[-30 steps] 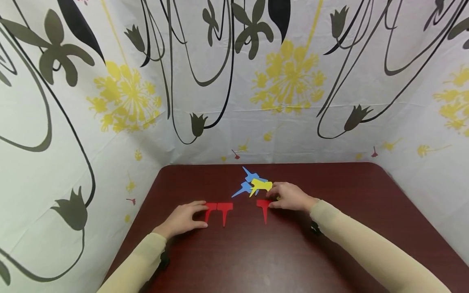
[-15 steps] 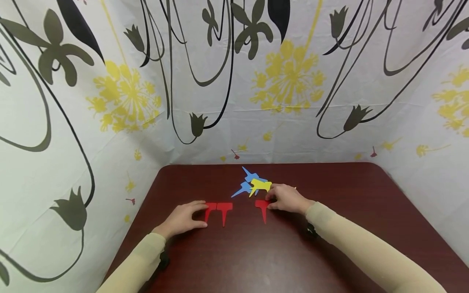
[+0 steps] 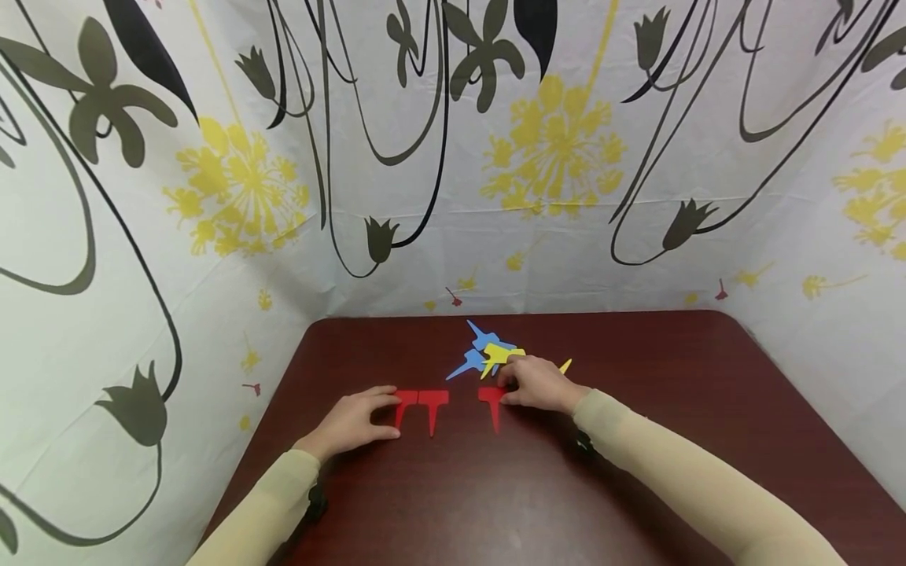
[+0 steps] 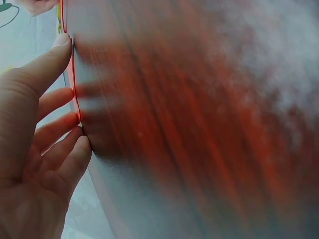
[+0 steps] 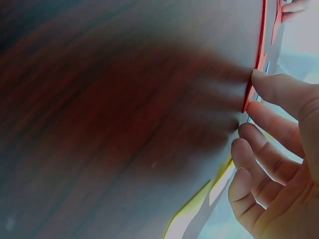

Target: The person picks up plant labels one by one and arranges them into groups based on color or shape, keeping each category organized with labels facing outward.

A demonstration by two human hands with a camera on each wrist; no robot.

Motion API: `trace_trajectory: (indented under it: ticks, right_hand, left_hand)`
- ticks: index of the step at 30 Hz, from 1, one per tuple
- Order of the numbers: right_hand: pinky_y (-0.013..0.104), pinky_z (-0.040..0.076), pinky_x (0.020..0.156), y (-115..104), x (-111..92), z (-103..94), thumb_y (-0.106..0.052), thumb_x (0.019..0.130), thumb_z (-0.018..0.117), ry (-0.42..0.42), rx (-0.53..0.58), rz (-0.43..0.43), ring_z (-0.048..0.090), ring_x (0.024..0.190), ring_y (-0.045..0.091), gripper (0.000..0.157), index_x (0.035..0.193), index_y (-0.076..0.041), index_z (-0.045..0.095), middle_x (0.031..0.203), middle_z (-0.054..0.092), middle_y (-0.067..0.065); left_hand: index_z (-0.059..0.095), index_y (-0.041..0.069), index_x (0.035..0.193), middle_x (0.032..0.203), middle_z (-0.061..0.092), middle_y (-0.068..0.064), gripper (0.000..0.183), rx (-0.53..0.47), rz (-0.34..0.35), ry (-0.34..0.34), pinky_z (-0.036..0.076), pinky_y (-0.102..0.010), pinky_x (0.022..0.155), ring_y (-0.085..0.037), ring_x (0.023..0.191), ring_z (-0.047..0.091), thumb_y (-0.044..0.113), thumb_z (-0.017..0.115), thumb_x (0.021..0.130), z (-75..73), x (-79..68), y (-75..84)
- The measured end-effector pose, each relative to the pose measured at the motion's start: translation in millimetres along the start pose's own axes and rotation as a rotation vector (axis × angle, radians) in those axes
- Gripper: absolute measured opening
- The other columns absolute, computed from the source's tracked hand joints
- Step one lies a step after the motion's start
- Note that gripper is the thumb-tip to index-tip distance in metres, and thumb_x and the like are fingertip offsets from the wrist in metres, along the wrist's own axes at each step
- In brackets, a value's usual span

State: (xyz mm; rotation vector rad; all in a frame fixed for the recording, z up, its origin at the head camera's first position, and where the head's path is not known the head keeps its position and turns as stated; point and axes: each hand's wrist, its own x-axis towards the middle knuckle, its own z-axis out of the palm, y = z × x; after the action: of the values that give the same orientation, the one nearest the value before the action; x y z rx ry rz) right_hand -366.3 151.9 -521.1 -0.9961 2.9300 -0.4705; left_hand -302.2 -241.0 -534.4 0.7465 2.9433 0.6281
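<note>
In the head view, my left hand [image 3: 354, 424] rests on the table with its fingertips and thumb touching a red T-shaped plant label [image 3: 406, 399]. A second red T-shaped plant label [image 3: 433, 402] lies against that one's right side, stem toward me. To the right of a gap, my right hand [image 3: 539, 383] holds a third red T-shaped plant label [image 3: 491, 397] between thumb and index finger, flat on the table. Its other fingers are loosely bent, as the hand [image 5: 279, 149] shows in the right wrist view. My fingers hide part of the labels at both ends.
Behind the red labels lies a loose pile of blue labels [image 3: 473, 361] with a yellow label [image 3: 501, 354] on top. Another yellow label's tip [image 3: 565, 366] shows behind my right hand. A patterned curtain [image 3: 425, 181] hangs around the dark red-brown table [image 3: 524, 503].
My right hand has slid the third red label leftward along the table, narrowing the gap to the other two. More of the yellow label behind that hand now shows. My left hand has stayed put.
</note>
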Motion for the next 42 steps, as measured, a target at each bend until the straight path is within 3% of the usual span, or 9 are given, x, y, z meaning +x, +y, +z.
trace_trajectory:
  ticks: [13,29,42]
  right_hand:
    - [0.029,0.049,0.070,-16,11,3.9,-0.044,0.081,0.084,-0.014,0.023,0.008,0.054,0.081,0.003,0.026,0.100,-0.027,0.077,0.093,0.056,-0.016]
    - [0.032,0.051,0.076,-29,21,10.9,-0.045,0.082,0.082,-0.017,0.002,-0.006,0.055,0.086,0.005,0.026,0.099,-0.027,0.077,0.096,0.059,-0.014]
    - [0.028,0.050,0.071,-35,27,14.3,-0.044,0.080,0.084,-0.009,0.016,-0.021,0.053,0.082,0.005,0.026,0.096,-0.026,0.076,0.092,0.056,-0.014]
  left_hand:
    - [0.063,0.024,0.139,0.149,0.050,0.003,0.068,0.029,0.007,-0.010,0.042,-0.049,0.107,-0.022,0.136,0.048,0.055,0.080,0.081,0.0,1.0,0.5]
    - [0.062,0.025,0.141,0.150,0.048,0.004,0.071,-0.010,-0.009,-0.016,0.043,-0.049,0.106,-0.022,0.137,0.047,0.055,0.081,0.080,0.2,0.0,-3.1]
    - [0.063,0.026,0.139,0.149,0.049,0.005,0.069,-0.023,-0.005,-0.008,0.043,-0.049,0.107,-0.022,0.136,0.047,0.055,0.081,0.079,-0.5,-0.1,-3.6]
